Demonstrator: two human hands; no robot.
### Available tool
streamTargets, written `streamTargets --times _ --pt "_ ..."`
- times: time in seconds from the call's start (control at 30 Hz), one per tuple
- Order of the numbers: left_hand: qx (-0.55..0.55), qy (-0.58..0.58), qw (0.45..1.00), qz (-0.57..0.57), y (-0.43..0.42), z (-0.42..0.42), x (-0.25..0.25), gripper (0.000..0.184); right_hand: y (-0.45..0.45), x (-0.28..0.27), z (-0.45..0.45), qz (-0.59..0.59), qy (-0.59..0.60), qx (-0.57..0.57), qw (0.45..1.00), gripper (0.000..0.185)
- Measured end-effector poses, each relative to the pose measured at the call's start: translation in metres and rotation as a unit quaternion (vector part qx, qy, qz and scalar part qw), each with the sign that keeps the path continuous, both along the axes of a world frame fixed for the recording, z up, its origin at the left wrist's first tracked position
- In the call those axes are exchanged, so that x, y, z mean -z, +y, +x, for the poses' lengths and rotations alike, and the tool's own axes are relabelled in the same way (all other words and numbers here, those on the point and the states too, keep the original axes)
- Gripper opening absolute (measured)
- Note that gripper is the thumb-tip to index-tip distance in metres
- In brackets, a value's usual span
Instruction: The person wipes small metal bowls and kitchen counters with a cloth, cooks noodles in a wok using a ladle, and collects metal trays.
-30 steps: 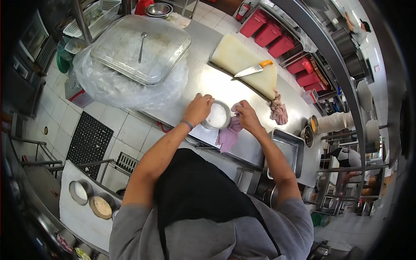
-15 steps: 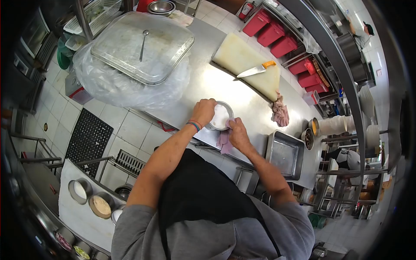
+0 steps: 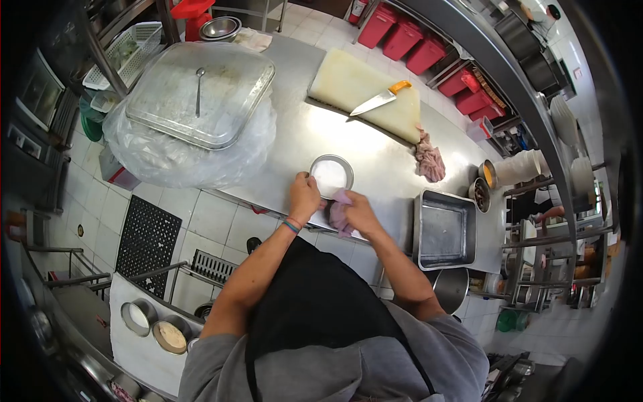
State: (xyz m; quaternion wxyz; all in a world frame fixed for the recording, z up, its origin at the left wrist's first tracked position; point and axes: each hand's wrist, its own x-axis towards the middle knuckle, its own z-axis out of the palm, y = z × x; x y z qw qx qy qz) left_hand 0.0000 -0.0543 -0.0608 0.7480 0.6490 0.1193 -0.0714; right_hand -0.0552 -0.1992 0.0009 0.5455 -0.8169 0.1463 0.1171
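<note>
A round metal container [image 3: 350, 179] with white contents sits at the near edge of the steel table. My left hand [image 3: 305, 198] is closed at its near-left rim, fingers curled against the side. My right hand [image 3: 360, 214] grips a pinkish-purple cloth [image 3: 340, 216] and holds it bunched near the front of the container. Whether the cloth touches the metal is hard to make out. The right fingertips are partly hidden by the cloth.
Behind lies a white cutting board [image 3: 365, 84] with an orange-handled knife [image 3: 375, 102]. A pink rag [image 3: 429, 159] is beside it. On the right stands a deep metal pan [image 3: 445, 231]. At left, a plastic-wrapped tray [image 3: 194, 100] carries a spoon [image 3: 199, 92].
The cloth and my right hand have moved from the container's right rim down to its near side. My left hand has slid lower along the left side. The whole view has shifted slightly.
</note>
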Motion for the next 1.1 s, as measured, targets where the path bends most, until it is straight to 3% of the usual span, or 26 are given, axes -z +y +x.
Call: streamTargets --times 0.03,0.1,0.13,0.2,0.37,0.43,0.6,0.7,0.8,0.97,1.07,1.1 --pt "0.022 -0.002 0.999 0.047 0.007 0.0 -0.01 0.03 -0.014 -0.002 0.003 0.034 0.0 0.004 0.999 0.03" --pt "0.071 -0.005 0.987 0.142 0.024 -0.002 -0.026 0.034 -0.051 0.007 0.02 -0.177 -0.185 -0.062 0.965 0.031" --pt "0.069 -0.099 0.969 0.216 0.028 0.006 -0.018 0.034 -0.057 0.004 0.03 -0.28 -0.272 -0.091 0.916 0.031" --pt "0.06 -0.281 0.891 0.351 0.03 0.041 -0.001 0.036 -0.059 -0.011 0.048 -0.316 -0.297 -0.144 0.889 0.028" --pt "0.206 -0.264 0.846 0.414 0.013 0.079 -0.025 0.029 -0.057 -0.001 0.071 -0.441 -0.328 -0.303 0.779 0.022" --pt "0.232 -0.264 0.84 0.413 0.009 0.087 -0.02 0.026 -0.056 0.001 0.071 -0.442 -0.333 -0.298 0.778 0.022" --pt "0.227 -0.243 0.857 0.394 0.007 0.084 -0.008 0.022 -0.05 0.012 0.046 -0.433 -0.284 -0.276 0.809 0.025" --pt "0.18 -0.241 0.879 0.371 0.008 0.073 -0.007 0.022 -0.043 0.026 0.034 -0.365 -0.287 -0.223 0.857 0.032" --pt "0.109 -0.229 0.895 0.366 0.005 0.061 -0.007 0.021 -0.028 0.032 0.023 -0.331 -0.21 -0.149 0.908 0.031" --pt "0.005 -0.191 0.917 0.35 -0.006 0.047 -0.008 0.021 -0.004 0.038 0.018 -0.316 -0.167 -0.062 0.932 0.028" --pt "-0.042 -0.141 0.939 0.31 -0.012 0.037 -0.01 0.021 0.011 0.037 0.018 -0.224 -0.106 0.004 0.969 0.03" --pt "-0.058 -0.123 0.946 0.294 -0.013 0.036 -0.009 0.02 0.012 0.036 0.016 -0.137 -0.088 0.013 0.986 0.032"
